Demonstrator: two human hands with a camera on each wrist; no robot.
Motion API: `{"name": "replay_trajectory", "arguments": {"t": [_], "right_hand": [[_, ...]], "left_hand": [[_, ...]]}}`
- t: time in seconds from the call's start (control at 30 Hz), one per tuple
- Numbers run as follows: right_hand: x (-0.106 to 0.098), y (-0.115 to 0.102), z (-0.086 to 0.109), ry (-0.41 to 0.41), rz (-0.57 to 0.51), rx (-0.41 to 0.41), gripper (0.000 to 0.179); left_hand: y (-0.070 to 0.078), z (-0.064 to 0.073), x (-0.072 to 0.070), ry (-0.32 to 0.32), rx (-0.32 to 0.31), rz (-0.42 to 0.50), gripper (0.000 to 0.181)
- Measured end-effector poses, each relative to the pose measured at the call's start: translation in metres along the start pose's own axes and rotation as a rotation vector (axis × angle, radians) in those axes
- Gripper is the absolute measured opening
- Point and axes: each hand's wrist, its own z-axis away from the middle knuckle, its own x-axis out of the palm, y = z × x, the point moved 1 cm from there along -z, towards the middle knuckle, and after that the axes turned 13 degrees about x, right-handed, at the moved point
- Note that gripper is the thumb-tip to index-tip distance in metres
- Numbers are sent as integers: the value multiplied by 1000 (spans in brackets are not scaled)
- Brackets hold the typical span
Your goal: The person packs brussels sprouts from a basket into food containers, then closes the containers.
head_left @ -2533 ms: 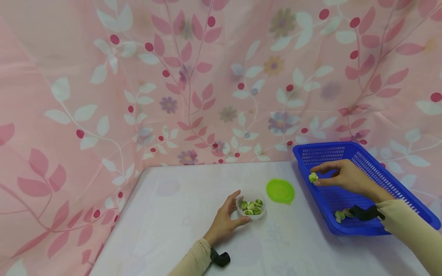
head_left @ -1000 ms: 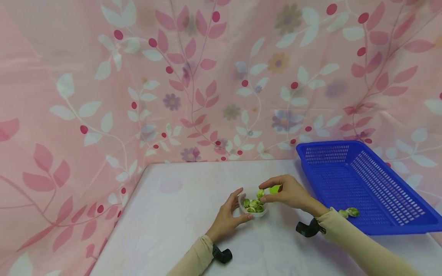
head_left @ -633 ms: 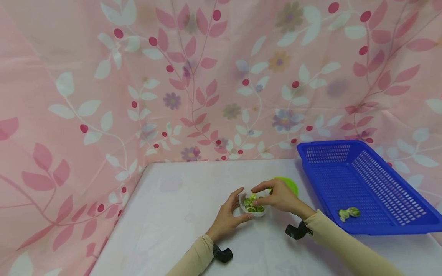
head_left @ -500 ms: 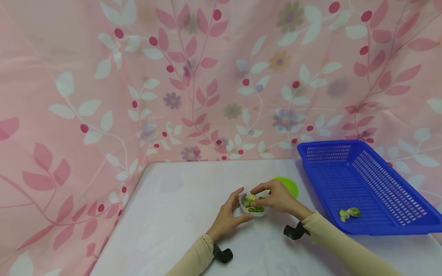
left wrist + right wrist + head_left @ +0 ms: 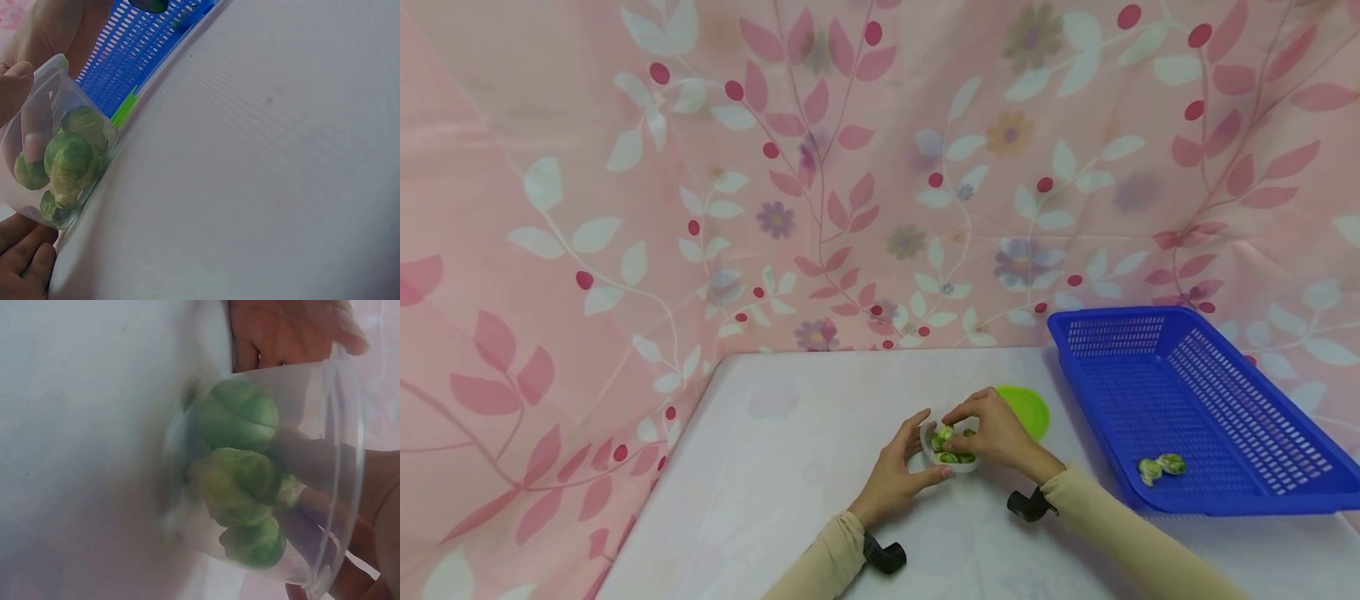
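My left hand [image 5: 891, 471] grips a small clear plastic tub [image 5: 964, 468] on the table, thumb at the near side and fingers round the far side. Several Brussels sprouts [image 5: 240, 481] lie in the tub, seen through its wall in both wrist views. Thumb and fingertips of my right hand [image 5: 1000, 429] reach inside the rim, pinching a pale green Brussels sprout [image 5: 943, 435] among the others. That hand hides part of the tub's right side in the head view.
A bright green lid [image 5: 1030, 410] lies on the white-covered table [image 5: 820, 417] just behind my right hand. At the right stands a blue slotted basket [image 5: 1187, 417] with a few Brussels sprouts [image 5: 1171, 463] in its near corner. A flowered pink curtain [image 5: 850, 250] hangs behind.
My right hand has carried a Brussels sprout leftward from over the basket to the tub and lowered it inside. The left hand has kept its grip on the tub.
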Motion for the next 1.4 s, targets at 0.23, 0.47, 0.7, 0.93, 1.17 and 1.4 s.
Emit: {"name": "replay_trajectory", "arguments": {"t": [0.23, 0.47, 0.7, 0.93, 1.17, 1.4], "right_hand": [[10, -5, 4, 141, 136, -83, 32], [13, -8, 7, 330, 265, -169, 30], [14, -7, 8, 301, 229, -140, 20], [14, -5, 8, 264, 247, -112, 19], [-5, -11, 11, 201, 231, -100, 20], [-63, -4, 17, 28, 103, -182, 19]], "left_hand": [[0, 0, 0, 6, -2, -3, 88], [-1, 0, 1, 3, -1, -17, 91], [1, 1, 0, 0, -9, -21, 89], [-2, -1, 0, -4, 2, -12, 90], [1, -1, -1, -2, -10, -4, 90], [-1, -1, 1, -1, -11, -17, 93]]}}
